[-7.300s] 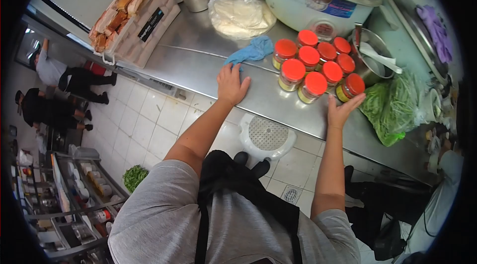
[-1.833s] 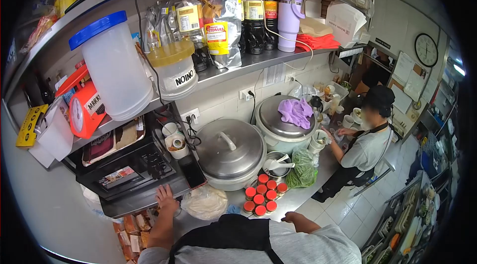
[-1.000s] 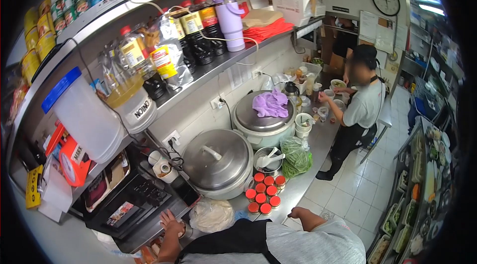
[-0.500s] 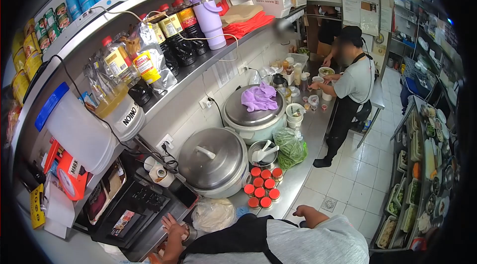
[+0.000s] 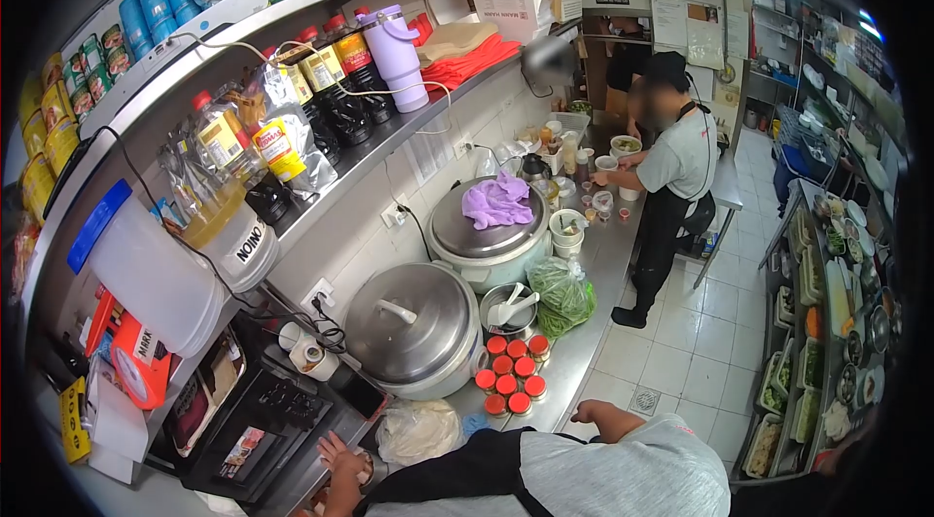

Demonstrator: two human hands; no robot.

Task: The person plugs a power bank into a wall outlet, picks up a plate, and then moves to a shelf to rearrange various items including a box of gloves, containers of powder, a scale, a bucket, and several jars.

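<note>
At the bottom left of the head view, my left hand [image 5: 338, 454] is stretched out with its fingers spread at the counter edge in front of the black microwave [image 5: 258, 434]. Close beside it is a small clear container [image 5: 367, 468], partly hidden, and a plastic bag with pale contents [image 5: 418, 431]. My right hand [image 5: 592, 412] shows beyond the grey sleeve, over the floor side of the counter; its fingers are too foreshortened to make out. Several red-lidded jars [image 5: 506, 384] stand grouped on the counter between my two hands.
Two large lidded cookers [image 5: 404, 327] line the wall, the farther bearing a purple cloth [image 5: 496, 201]. A bag of greens [image 5: 561, 298] sits by a metal bowl [image 5: 509, 308]. Another person [image 5: 676, 157] works over bowls farther along. Food trays [image 5: 793, 371] fill the right-hand rack.
The view has shifted slightly. My left hand stays by the counter edge with fingers spread. The other person's hands have moved a little among the bowls.
</note>
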